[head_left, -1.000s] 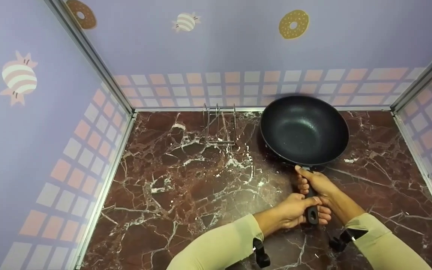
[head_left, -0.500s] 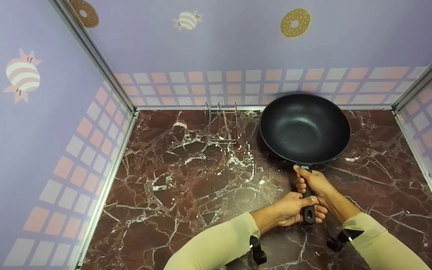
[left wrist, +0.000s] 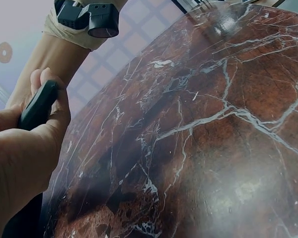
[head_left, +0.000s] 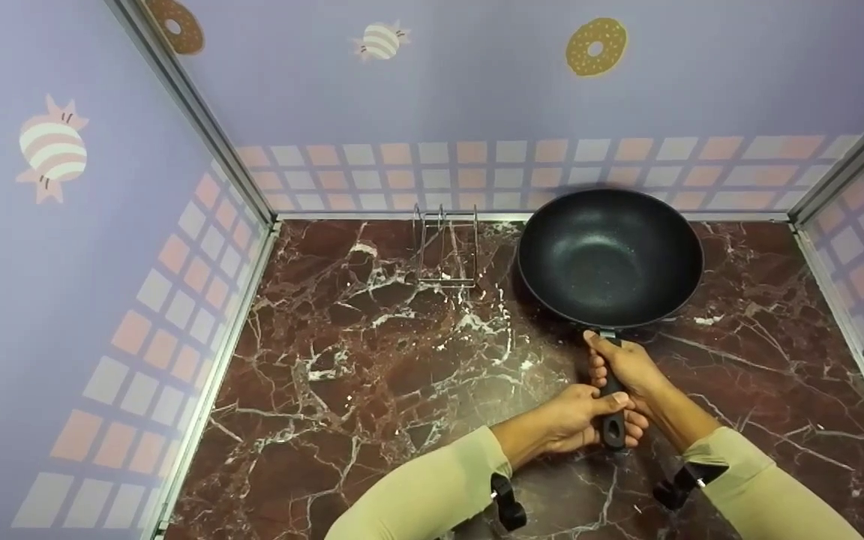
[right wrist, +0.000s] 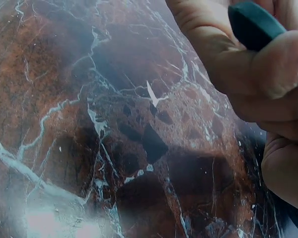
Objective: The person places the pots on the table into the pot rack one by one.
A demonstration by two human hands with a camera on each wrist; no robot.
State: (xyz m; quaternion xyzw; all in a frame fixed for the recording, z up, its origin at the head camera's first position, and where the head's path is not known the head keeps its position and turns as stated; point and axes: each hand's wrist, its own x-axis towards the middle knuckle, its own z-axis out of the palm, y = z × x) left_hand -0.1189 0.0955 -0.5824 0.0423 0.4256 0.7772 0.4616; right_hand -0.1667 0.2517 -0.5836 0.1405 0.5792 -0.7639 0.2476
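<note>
A black frying pan (head_left: 601, 262) with deep sloping sides is at the back right of the marble-patterned counter in the head view, its inside facing up. Its black handle (head_left: 613, 433) points toward me. My left hand (head_left: 571, 421) grips the handle near its end, thumb laid across the top. Closer to the pan, my right hand (head_left: 631, 371) wraps the same handle, its thumb along it toward the rim. Both wrist views show the handle end (left wrist: 39, 106) poking out of the grip above the counter. Whether the pan's base touches the counter cannot be seen.
A small wire rack (head_left: 447, 247) stands by the back wall, left of the pan. Purple patterned walls (head_left: 402, 97) close in the counter (head_left: 342, 330) at the back, left and right. White specks lie scattered around the rack.
The handle's end has swung slightly left, and both hands have gone with it. Their grip stays the same. The head view has shifted a little.
</note>
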